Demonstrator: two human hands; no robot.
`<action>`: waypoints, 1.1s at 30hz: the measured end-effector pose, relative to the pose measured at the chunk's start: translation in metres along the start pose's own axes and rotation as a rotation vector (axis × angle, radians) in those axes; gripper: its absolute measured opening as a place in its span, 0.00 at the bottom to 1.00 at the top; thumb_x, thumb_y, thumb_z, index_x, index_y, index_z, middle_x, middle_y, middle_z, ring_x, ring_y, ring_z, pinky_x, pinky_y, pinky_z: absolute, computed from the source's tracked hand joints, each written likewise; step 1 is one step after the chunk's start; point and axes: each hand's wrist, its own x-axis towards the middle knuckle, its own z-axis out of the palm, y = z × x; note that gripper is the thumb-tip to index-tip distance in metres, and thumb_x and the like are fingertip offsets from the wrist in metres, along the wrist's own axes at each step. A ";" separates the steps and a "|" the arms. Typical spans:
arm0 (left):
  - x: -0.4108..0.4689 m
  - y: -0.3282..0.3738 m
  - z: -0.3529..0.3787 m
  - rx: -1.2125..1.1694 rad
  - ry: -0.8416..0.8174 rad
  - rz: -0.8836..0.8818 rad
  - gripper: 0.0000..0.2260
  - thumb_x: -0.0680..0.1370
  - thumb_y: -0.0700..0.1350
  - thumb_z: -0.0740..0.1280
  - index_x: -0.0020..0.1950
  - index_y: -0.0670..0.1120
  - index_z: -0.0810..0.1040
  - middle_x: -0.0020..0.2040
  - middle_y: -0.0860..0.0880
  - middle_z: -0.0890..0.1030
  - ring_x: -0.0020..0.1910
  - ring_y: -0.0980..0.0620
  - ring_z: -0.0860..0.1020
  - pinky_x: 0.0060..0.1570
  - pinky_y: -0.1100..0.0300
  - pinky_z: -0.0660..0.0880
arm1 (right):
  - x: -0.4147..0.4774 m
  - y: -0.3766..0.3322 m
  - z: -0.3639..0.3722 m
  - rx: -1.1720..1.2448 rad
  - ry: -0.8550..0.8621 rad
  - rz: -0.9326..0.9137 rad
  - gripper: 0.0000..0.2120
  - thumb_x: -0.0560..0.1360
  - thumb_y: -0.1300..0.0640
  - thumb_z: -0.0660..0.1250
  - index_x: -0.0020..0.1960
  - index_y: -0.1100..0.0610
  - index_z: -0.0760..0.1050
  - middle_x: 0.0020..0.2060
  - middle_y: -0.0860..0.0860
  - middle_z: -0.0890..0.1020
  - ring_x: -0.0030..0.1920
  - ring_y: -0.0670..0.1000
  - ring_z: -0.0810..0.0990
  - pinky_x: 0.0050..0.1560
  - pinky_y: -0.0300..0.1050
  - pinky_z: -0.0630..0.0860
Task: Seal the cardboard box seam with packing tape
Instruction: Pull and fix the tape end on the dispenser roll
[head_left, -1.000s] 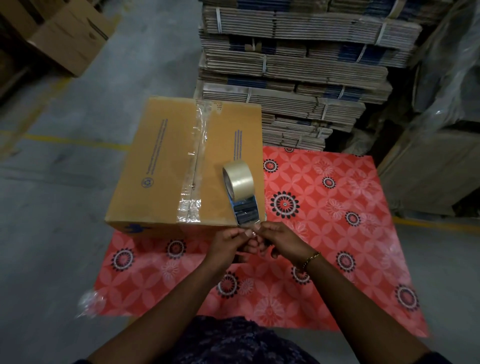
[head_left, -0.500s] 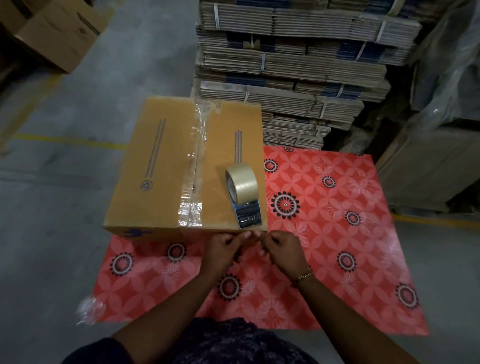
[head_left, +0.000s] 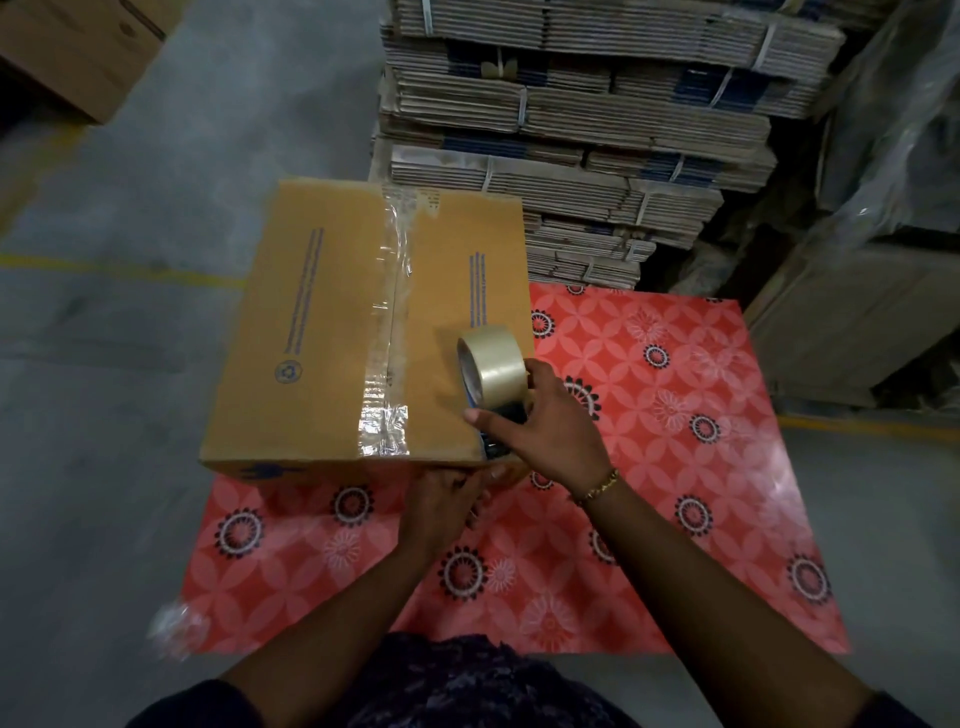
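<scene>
A closed brown cardboard box (head_left: 311, 332) lies on a red patterned mat (head_left: 675, 415). Clear tape (head_left: 387, 332) runs along its centre seam, crumpled at the near end. A tape dispenser with a clear roll (head_left: 491, 366) stands on the box's near right corner. My right hand (head_left: 545, 421) grips the dispenser's handle from the right. My left hand (head_left: 441, 499) is pressed against the box's near face just below the dispenser, fingers pinched together; whether it holds the tape end is hidden.
Bundled stacks of flattened cartons (head_left: 597, 130) rise right behind the box. Another carton (head_left: 78, 47) sits far left on the concrete floor. Plastic-wrapped goods (head_left: 883, 234) stand at the right. A crumpled bit of clear tape (head_left: 176, 631) lies by the mat's near left corner.
My right hand rose from below the box edge and took hold of the dispenser. My left hand stayed at the near face. The camera view shifted slightly.
</scene>
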 end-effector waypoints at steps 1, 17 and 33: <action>0.000 0.000 -0.002 0.007 -0.007 0.001 0.19 0.75 0.59 0.73 0.33 0.45 0.84 0.28 0.45 0.83 0.25 0.49 0.79 0.30 0.55 0.75 | 0.003 -0.002 0.004 -0.060 0.017 0.000 0.40 0.64 0.27 0.70 0.66 0.51 0.69 0.56 0.50 0.82 0.54 0.53 0.82 0.47 0.52 0.80; 0.009 -0.033 -0.018 0.384 -0.197 0.092 0.21 0.73 0.68 0.62 0.42 0.53 0.83 0.33 0.54 0.85 0.34 0.55 0.83 0.41 0.52 0.80 | -0.012 0.018 -0.028 0.626 0.171 0.131 0.19 0.71 0.52 0.77 0.59 0.54 0.79 0.49 0.51 0.87 0.48 0.52 0.86 0.45 0.57 0.83; 0.031 0.067 0.193 0.068 -0.421 -0.143 0.02 0.81 0.47 0.66 0.49 0.51 0.79 0.50 0.49 0.80 0.50 0.55 0.76 0.44 0.62 0.72 | -0.016 0.254 -0.109 1.008 0.191 0.685 0.24 0.72 0.51 0.72 0.65 0.56 0.74 0.56 0.57 0.82 0.45 0.57 0.84 0.34 0.50 0.81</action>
